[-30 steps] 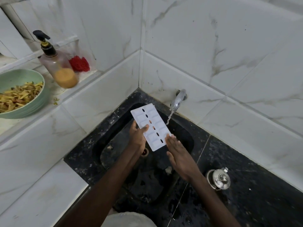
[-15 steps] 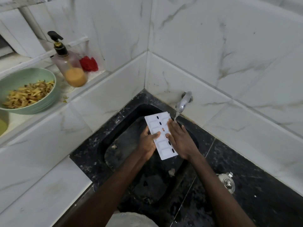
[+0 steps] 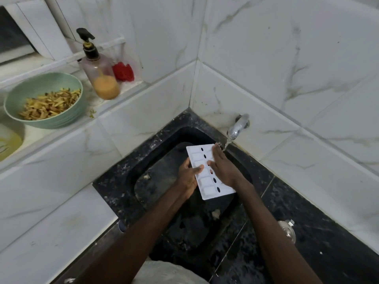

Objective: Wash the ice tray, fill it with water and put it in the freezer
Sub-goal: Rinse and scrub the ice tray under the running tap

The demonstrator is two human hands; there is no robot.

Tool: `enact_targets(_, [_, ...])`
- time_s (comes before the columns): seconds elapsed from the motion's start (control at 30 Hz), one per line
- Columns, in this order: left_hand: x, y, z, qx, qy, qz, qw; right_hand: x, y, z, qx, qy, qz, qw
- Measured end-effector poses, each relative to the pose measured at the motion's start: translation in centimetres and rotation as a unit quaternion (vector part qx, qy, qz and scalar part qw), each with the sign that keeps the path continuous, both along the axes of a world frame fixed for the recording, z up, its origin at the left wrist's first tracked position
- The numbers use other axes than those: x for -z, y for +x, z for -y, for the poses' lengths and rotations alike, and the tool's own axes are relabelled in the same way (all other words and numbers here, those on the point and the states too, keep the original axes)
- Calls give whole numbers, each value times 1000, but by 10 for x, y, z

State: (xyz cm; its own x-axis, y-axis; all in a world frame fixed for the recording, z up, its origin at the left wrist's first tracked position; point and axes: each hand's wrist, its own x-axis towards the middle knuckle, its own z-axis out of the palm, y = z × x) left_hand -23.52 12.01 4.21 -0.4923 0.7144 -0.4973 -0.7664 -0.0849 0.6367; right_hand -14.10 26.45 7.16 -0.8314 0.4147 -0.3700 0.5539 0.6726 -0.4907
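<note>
Now my left hand (image 3: 187,178) grips the ice tray (image 3: 205,190) by its left edge, thumb on top, over the sink's (image 3: 155,173) back corner. My right hand (image 3: 223,170) lies flat on it, fingers straight under the running tap (image 3: 238,127).

White ice tray (image 3: 207,190) is over the black sink (image 3: 160,165), far end right by the tap (image 3: 238,126). Left hand (image 3: 187,178) grips its left edge, thumb on top. Right hand (image 3: 224,170) lies flat across it, fingertips (image 3: 216,148) in the water stream.

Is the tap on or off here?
On: water streams from the tap onto the right hand over the ice tray.
</note>
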Motion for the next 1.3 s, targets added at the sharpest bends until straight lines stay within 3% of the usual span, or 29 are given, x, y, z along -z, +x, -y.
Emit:
enact_targets(0.2, [7, -24, 6, -85, -17, -2, 996, -7, 49, 29, 2, -14, -45, 999])
enact_targets(0.4, [3, -17, 9, -79, 1, 19, 997, -18, 66, 31, 72, -112, -98, 986])
enact_targets(0.8, [4, -3, -1, 7, 23, 18, 1000, -37, 21, -4, 85, -128, -84, 984])
enact_targets(1.07, [25, -35, -2, -127, -6, 51, 991, -15, 56, 22, 109, -145, -114, 977])
enact_targets(1.3, [17, -5, -12, -141, -25, 104, 984, -7, 67, 21, 160, -84, -147, 972])
